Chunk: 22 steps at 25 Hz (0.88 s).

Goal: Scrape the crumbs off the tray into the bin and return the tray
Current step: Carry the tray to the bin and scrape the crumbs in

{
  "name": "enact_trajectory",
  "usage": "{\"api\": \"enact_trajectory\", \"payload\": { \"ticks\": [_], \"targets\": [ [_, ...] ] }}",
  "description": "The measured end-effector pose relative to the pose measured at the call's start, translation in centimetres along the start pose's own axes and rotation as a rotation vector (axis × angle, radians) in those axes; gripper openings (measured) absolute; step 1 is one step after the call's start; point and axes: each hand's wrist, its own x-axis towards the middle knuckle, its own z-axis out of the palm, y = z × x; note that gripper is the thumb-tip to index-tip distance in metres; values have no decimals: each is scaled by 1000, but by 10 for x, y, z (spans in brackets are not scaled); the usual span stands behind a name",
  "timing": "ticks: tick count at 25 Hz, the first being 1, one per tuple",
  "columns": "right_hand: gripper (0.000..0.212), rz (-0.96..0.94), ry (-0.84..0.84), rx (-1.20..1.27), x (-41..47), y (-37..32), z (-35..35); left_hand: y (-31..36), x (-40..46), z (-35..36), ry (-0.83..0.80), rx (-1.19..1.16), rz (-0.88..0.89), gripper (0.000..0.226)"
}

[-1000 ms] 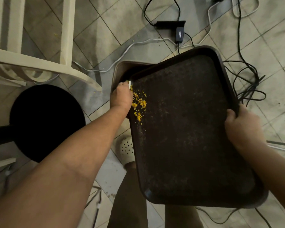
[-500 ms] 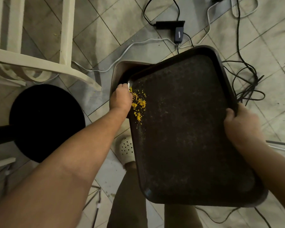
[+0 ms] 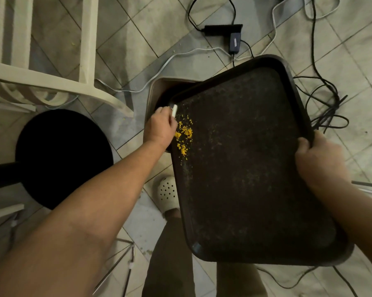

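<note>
- Two hands engaged: right hand (image 3: 318, 161) gripping the right rim of the dark tray (image 3: 245, 159), thumb over the edge, fingers underneath and out of view.
- Left hand (image 3: 160, 127) curled round a small white scraper (image 3: 174, 110), with only its tip visible beyond the knuckles, at the tray's left edge.
- Tray held in the air above the floor, its far-left corner overhanging the open bin (image 3: 159, 91).
- Yellow crumbs (image 3: 184, 133) gathered in a loose cluster near the left edge, just beside the left hand, not yet in the bin.
- Step in hand, by judgement: scraping, about midway; pile collected but not discharged; return of the tray not begun.
- Next move, by judgement: scraper placed on the near side of the pile, then drawn toward the overhanging corner, with that corner kept over the bin opening.
- Risk, by judgement: crumbs spilling over the left rim onto the floor tiles (image 3: 125, 48) short of the bin.
</note>
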Motion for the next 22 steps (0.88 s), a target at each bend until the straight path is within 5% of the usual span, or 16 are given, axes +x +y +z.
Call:
{"api": "enact_trajectory", "payload": {
  "ticks": [5,11,18,22],
  "targets": [
    [39,8,16,-14,-2,0,-2,-15,-79,13,-73,-8,305,30],
    [38,2,8,16,-3,1,-1,-1,-130,33,-169,8,109,33],
    [39,10,15,-2,-1,1,-1,5,-57,19,-56,41,-115,20],
    [39,9,18,-30,-2,-3,-11,-10,-54,6,-113,-12,4,18]
  ]
}}
